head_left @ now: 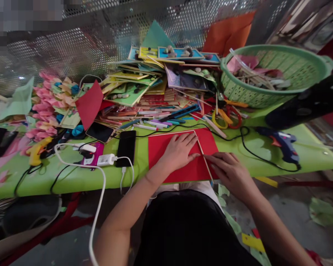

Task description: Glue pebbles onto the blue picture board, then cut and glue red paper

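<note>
A red sheet of paper lies at the front edge of the green table. One thin pale stick runs along its top edge, and a second stick slants down across its right part; their ends meet near the top. My left hand rests flat on the sheet with its fingers spread, the fingertips near where the sticks meet. My right hand is at the sheet's right side, its fingertips touching the slanting stick, fingers extended.
A blue glue gun with a black cord lies at right, near a dark bottle and a green basket. Behind are scissors, markers and stacked cards. Phones, a purple power strip and a yellow glue gun are left.
</note>
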`<state>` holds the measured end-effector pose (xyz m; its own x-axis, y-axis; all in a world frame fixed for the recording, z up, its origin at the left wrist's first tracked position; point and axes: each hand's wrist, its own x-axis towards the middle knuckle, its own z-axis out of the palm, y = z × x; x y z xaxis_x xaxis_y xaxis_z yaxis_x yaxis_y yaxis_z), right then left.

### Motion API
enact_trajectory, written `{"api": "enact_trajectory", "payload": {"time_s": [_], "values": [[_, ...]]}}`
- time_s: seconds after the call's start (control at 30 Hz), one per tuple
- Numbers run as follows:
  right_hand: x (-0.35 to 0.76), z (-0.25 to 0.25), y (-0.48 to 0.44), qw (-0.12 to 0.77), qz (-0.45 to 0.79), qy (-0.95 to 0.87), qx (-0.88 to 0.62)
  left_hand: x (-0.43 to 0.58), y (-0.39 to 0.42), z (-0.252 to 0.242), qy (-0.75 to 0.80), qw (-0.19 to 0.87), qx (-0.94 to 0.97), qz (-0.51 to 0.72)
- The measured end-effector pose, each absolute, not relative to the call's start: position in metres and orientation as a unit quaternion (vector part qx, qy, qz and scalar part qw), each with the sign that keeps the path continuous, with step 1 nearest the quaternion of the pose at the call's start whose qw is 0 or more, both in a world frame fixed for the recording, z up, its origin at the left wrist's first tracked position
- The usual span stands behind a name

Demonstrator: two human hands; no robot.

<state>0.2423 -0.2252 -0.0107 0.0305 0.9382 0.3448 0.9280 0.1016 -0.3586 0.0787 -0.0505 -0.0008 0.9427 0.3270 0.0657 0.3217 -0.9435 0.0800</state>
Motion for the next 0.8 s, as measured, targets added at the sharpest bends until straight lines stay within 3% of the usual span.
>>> {"api": "enact_trajectory", "payload": {"time_s": [0.4, 0.8], "values": [[0.244, -0.012, -0.225, 0.264, 0.012, -0.69, -0.674, 0.077, -0.051, -0.001, 0.166, 0.025, 0.985, 0.051], [0.263, 0.002, -0.221, 0.258, -0.016, -0.673, -0.693, 0.073, -0.043, -0.001, 0.158, 0.088, 0.979, 0.093]]}}
